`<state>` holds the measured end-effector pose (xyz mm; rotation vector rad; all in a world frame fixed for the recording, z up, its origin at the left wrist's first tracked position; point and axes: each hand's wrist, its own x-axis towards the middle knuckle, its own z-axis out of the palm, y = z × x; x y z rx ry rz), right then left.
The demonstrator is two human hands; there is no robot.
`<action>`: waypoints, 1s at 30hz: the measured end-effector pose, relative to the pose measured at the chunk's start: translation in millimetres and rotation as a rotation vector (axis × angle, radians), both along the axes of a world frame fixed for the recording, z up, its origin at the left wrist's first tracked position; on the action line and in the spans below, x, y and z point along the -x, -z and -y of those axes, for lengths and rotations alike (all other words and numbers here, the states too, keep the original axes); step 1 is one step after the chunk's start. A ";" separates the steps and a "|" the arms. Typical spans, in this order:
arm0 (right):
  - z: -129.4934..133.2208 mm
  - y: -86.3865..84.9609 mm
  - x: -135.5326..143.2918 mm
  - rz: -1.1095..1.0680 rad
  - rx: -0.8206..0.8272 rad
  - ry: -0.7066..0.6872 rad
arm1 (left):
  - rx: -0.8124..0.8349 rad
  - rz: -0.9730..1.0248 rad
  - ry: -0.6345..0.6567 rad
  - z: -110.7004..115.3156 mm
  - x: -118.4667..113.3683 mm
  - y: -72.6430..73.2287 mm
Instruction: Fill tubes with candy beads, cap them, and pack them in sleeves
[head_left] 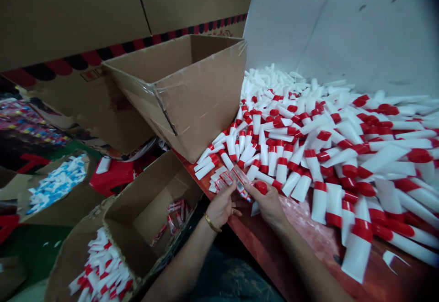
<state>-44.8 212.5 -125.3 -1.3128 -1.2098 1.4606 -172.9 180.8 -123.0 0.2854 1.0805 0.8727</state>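
Note:
Over the near edge of the red table, my left hand [221, 206], with a gold bracelet at the wrist, pinches the left side of some clear printed packages [236, 178]. My right hand [269, 201] grips their right side, and a red cap [261, 187] shows at its fingers. The two hands are close together but apart. Just beyond them, white tubes with red caps [281, 165] lie in a large loose heap. Small labels or packets [216, 178] lie on the table beside the held packages.
An open cardboard box [206, 96] stands behind the hands. Lower left, another box [123, 224] holds red packages [176, 215], beside a box of red-capped tubes [103, 270]. Farther left is a box of blue and white pieces [58, 183]. Clear plastic [308, 219] lies right of my right hand.

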 end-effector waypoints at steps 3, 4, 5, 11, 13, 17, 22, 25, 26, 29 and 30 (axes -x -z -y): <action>0.9 2.6 -3.9 -0.007 0.006 0.015 | -0.025 0.000 -0.051 -1.1 -4.6 -2.3; 0.7 3.5 -4.4 0.008 -0.003 0.017 | -0.070 -0.093 -0.101 -1.5 -5.7 -1.5; 0.5 4.2 -4.2 0.025 -0.007 0.018 | -0.124 -0.222 -0.139 -2.5 -6.2 0.4; -1.0 4.4 -0.4 0.050 0.030 0.078 | -0.260 -0.792 -0.125 -22.8 11.6 23.3; -2.0 3.6 -4.3 0.041 0.052 0.094 | -0.274 -0.886 -0.115 -30.1 22.6 26.7; -4.9 2.1 -18.7 -0.001 0.065 0.125 | -0.361 -1.062 -0.016 -35.1 28.2 18.4; -6.8 -1.3 -28.5 -0.051 0.022 0.275 | -0.493 -1.548 0.057 -21.9 6.9 -9.1; -5.2 -6.0 -29.2 -0.092 0.040 0.312 | -0.567 -1.511 0.069 -9.3 -1.1 -20.3; -4.1 -7.7 -28.9 -0.109 0.042 0.307 | -0.565 -1.390 0.123 -6.0 -2.8 -21.5; 0.5 -12.3 -26.4 -0.130 0.029 0.254 | -0.452 -0.797 0.230 -1.7 -8.6 -19.6; 2.3 -13.3 -24.9 -0.129 0.024 0.229 | -0.407 -0.595 0.189 -2.0 -11.3 -18.6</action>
